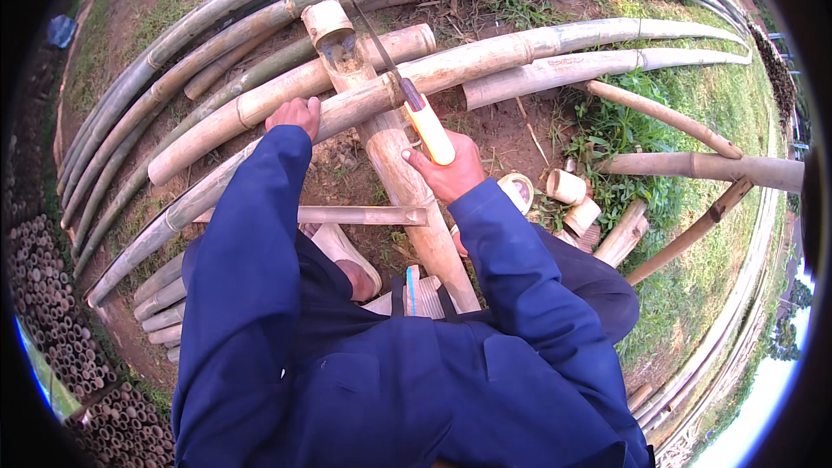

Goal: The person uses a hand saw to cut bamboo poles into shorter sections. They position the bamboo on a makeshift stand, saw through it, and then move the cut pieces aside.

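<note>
A long bamboo pole (pixel 485 61) lies slantwise in front of me, resting across a thicker bamboo log (pixel 406 175). My left hand (pixel 296 116) is closed over this pole, left of the log. In my right hand (pixel 454 172) is a hand saw (pixel 431 132) with a yellow handle, my fingers wrapped round it. Its narrow blade points away and up to the left, lying across the pole just right of where it meets the log. Whether the teeth are sunk into the bamboo I cannot tell.
Several more bamboo poles (pixel 217 30) lie beyond. Short cut bamboo pieces (pixel 567 187) sit right of my knee, near green weeds (pixel 643 113). A propped bamboo frame (pixel 693 166) stands at the right. Stacked bamboo ends (pixel 52 282) fill the far left. My sandalled foot (pixel 342 251) is below.
</note>
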The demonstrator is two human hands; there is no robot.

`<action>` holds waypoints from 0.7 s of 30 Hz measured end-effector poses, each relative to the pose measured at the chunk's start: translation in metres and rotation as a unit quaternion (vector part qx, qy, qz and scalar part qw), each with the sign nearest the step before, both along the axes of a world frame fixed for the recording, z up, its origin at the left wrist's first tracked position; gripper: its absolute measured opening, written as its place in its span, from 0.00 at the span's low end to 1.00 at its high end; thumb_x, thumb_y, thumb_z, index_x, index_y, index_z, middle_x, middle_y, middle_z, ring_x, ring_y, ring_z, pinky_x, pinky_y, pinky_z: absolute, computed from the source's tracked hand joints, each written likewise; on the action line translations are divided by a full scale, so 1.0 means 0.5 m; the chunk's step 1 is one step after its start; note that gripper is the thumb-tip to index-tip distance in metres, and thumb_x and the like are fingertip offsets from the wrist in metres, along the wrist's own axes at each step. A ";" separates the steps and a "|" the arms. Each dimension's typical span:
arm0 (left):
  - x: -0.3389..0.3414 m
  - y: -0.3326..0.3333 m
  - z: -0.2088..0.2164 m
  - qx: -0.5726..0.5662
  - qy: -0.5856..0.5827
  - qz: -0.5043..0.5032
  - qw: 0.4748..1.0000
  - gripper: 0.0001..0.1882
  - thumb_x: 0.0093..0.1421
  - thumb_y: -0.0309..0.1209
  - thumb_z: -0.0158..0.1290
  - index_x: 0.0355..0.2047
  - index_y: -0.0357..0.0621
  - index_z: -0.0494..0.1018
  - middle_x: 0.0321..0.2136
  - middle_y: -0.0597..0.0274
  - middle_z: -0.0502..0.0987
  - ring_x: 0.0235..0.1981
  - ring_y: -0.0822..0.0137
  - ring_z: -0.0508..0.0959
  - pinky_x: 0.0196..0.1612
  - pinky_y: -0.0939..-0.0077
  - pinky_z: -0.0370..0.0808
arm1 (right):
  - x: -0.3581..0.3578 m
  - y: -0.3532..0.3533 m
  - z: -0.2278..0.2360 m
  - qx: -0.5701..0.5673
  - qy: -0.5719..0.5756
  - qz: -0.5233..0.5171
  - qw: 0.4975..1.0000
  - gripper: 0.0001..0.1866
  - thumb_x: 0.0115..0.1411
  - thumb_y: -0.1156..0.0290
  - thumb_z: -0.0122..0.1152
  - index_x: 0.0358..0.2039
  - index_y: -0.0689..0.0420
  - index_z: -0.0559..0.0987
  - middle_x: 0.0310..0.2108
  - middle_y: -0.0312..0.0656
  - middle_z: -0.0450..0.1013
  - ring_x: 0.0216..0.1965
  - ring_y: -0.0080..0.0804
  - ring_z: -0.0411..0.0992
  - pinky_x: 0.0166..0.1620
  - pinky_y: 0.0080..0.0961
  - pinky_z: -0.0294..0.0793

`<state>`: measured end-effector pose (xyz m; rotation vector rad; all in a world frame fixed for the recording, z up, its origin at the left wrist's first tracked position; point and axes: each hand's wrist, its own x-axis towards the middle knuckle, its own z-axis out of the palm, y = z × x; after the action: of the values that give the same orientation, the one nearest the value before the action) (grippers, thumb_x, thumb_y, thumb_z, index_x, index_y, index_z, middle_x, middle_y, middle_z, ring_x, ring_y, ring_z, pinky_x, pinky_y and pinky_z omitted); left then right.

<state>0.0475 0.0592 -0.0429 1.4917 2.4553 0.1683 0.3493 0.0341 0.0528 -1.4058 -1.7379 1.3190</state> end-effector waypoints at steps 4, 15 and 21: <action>0.007 -0.017 -0.005 -0.032 0.018 0.043 0.998 0.35 0.69 0.55 0.36 0.44 0.36 0.82 0.42 0.35 0.82 0.47 0.37 0.81 0.56 0.48 0.73 | -0.002 -0.031 -0.018 0.021 0.051 -0.038 0.998 0.17 0.55 0.67 0.74 0.40 0.62 0.80 0.25 0.51 0.77 0.28 0.42 0.79 0.37 0.35 0.77; 0.028 -0.020 -0.006 -0.012 0.021 0.061 0.998 0.34 0.67 0.57 0.40 0.46 0.42 0.83 0.44 0.36 0.82 0.50 0.37 0.80 0.58 0.47 0.71 | 0.018 -0.075 -0.063 0.057 0.054 -0.059 0.995 0.09 0.62 0.73 0.66 0.42 0.63 0.81 0.26 0.52 0.78 0.26 0.41 0.78 0.33 0.33 0.76; 0.031 -0.021 0.010 -0.019 0.008 0.068 0.997 0.33 0.67 0.55 0.41 0.41 0.37 0.84 0.40 0.35 0.82 0.46 0.38 0.82 0.55 0.48 0.74 | 0.171 -0.292 0.106 0.003 -0.036 -0.037 0.999 0.16 0.61 0.80 0.64 0.50 0.66 0.81 0.31 0.50 0.81 0.33 0.39 0.84 0.39 0.27 0.79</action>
<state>0.0628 0.0488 -0.0379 1.3165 2.5575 0.1352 0.4346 -0.1119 0.1058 -1.5170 -1.7181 1.2362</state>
